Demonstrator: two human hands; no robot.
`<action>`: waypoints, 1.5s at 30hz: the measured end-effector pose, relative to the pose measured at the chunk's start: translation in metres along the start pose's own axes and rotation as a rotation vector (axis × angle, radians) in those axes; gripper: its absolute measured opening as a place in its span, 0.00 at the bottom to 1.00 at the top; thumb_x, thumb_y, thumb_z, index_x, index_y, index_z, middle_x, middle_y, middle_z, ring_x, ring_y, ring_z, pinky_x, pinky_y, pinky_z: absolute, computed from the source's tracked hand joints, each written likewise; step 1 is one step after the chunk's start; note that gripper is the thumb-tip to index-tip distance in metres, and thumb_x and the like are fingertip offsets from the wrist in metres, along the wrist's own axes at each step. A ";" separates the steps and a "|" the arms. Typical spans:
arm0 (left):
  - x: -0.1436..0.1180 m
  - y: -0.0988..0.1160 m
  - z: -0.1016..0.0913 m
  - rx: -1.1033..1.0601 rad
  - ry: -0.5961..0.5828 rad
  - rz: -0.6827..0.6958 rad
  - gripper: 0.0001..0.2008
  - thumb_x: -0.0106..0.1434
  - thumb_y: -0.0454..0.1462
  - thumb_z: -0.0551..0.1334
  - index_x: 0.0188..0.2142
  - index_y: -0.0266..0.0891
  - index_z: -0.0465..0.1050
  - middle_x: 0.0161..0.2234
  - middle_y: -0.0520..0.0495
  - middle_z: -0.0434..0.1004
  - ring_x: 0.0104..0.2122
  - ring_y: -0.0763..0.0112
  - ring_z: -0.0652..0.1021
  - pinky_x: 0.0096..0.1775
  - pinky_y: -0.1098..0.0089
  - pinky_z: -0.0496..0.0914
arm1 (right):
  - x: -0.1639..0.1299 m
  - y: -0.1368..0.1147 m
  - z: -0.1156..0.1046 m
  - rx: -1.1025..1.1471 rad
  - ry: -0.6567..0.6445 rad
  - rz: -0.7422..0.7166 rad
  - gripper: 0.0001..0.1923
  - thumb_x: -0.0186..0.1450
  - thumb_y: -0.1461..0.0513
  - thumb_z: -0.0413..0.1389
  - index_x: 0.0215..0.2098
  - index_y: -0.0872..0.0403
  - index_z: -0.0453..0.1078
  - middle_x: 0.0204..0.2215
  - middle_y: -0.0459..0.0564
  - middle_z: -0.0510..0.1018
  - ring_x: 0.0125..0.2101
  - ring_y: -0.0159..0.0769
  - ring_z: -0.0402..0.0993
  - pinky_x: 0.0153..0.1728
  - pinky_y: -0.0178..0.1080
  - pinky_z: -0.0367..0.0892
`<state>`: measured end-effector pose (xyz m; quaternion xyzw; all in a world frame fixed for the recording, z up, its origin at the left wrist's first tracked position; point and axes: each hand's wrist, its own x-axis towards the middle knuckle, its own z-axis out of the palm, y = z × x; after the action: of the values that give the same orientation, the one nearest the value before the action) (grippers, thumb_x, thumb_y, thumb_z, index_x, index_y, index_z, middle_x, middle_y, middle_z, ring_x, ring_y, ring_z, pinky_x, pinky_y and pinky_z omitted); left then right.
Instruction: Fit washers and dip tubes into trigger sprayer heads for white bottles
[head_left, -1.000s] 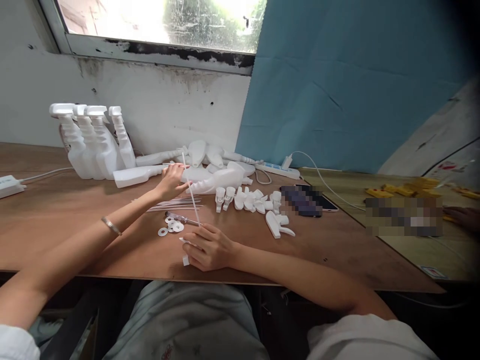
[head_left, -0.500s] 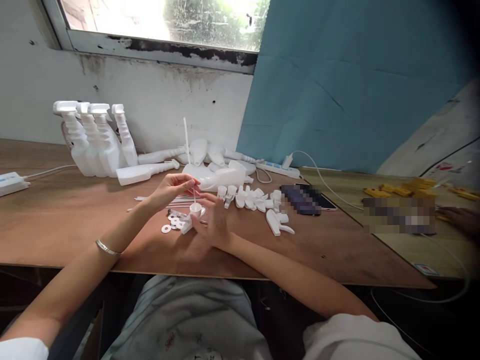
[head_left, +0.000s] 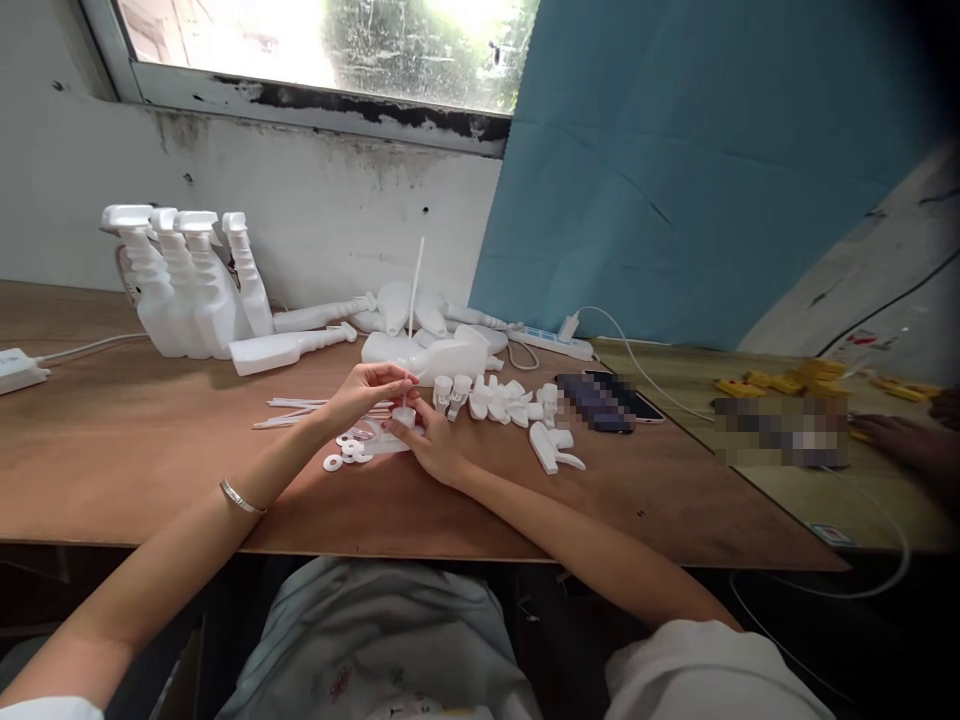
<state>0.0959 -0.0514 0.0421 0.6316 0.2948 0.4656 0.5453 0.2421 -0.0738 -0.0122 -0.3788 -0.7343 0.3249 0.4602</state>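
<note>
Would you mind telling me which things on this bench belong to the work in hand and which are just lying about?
In hand:
- left hand pinching the thin white tube, upright
- right hand holding the white spray head
- white washers, spare tubes, loose spray heads, bottles lying down

Lying about:
- phone
- power strip
- yellow parts
- four standing bottles

A brown wooden bench (head_left: 112, 450) ran along a stained white wall (head_left: 300, 210). Above it, a metal-framed window (head_left: 322, 50) let in bright daylight, with greenery blurred beyond the dirty glass. A blue sheet (head_left: 675, 170) covered the wall at the bench's far right corner, where a paler tabletop (head_left: 690, 390) adjoined the right edge.
</note>
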 end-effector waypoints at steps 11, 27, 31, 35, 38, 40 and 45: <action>-0.002 -0.003 -0.007 0.024 -0.035 -0.060 0.16 0.48 0.37 0.69 0.37 0.33 0.75 0.30 0.43 0.80 0.32 0.66 0.78 0.36 0.68 0.71 | -0.001 0.004 0.000 0.014 0.010 0.037 0.17 0.58 0.50 0.54 0.38 0.53 0.66 0.26 0.44 0.70 0.28 0.33 0.65 0.29 0.35 0.60; -0.001 -0.009 0.001 0.000 0.066 0.004 0.13 0.42 0.37 0.71 0.25 0.32 0.72 0.24 0.47 0.77 0.26 0.68 0.77 0.30 0.70 0.70 | 0.002 0.011 0.001 0.021 -0.005 0.026 0.14 0.58 0.52 0.55 0.36 0.54 0.65 0.25 0.43 0.67 0.26 0.30 0.61 0.27 0.32 0.58; -0.001 -0.009 0.001 0.000 0.074 0.020 0.13 0.41 0.37 0.71 0.24 0.32 0.72 0.23 0.47 0.77 0.25 0.70 0.76 0.28 0.71 0.69 | 0.001 0.008 0.001 0.032 -0.008 0.014 0.14 0.58 0.53 0.55 0.36 0.54 0.65 0.24 0.42 0.65 0.24 0.29 0.59 0.25 0.32 0.56; -0.001 -0.009 0.002 -0.011 0.075 0.031 0.13 0.41 0.36 0.71 0.23 0.33 0.70 0.23 0.48 0.76 0.25 0.72 0.75 0.27 0.72 0.69 | 0.001 0.005 0.000 0.044 -0.014 0.010 0.14 0.58 0.52 0.54 0.36 0.54 0.63 0.24 0.41 0.65 0.23 0.28 0.59 0.25 0.32 0.56; -0.001 -0.010 0.002 -0.021 0.088 0.040 0.13 0.41 0.37 0.71 0.22 0.33 0.69 0.23 0.49 0.75 0.24 0.73 0.75 0.27 0.72 0.68 | 0.001 0.006 0.000 0.047 -0.018 0.012 0.14 0.59 0.51 0.53 0.35 0.53 0.63 0.24 0.41 0.64 0.23 0.28 0.58 0.24 0.32 0.55; -0.001 -0.011 0.001 -0.024 0.093 0.048 0.14 0.41 0.38 0.71 0.22 0.33 0.68 0.23 0.50 0.74 0.24 0.73 0.74 0.27 0.72 0.68 | 0.001 0.007 0.000 0.044 -0.022 0.012 0.14 0.59 0.51 0.52 0.35 0.53 0.63 0.23 0.41 0.64 0.23 0.28 0.58 0.24 0.31 0.55; 0.000 -0.014 0.000 0.005 0.014 0.037 0.15 0.44 0.40 0.70 0.24 0.34 0.67 0.22 0.51 0.72 0.24 0.74 0.73 0.26 0.73 0.66 | 0.002 0.005 0.000 0.026 -0.031 0.010 0.13 0.59 0.52 0.53 0.32 0.54 0.63 0.22 0.41 0.62 0.23 0.28 0.56 0.24 0.32 0.53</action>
<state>0.0973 -0.0484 0.0288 0.6351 0.2880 0.4795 0.5328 0.2427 -0.0700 -0.0158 -0.3715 -0.7350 0.3426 0.4521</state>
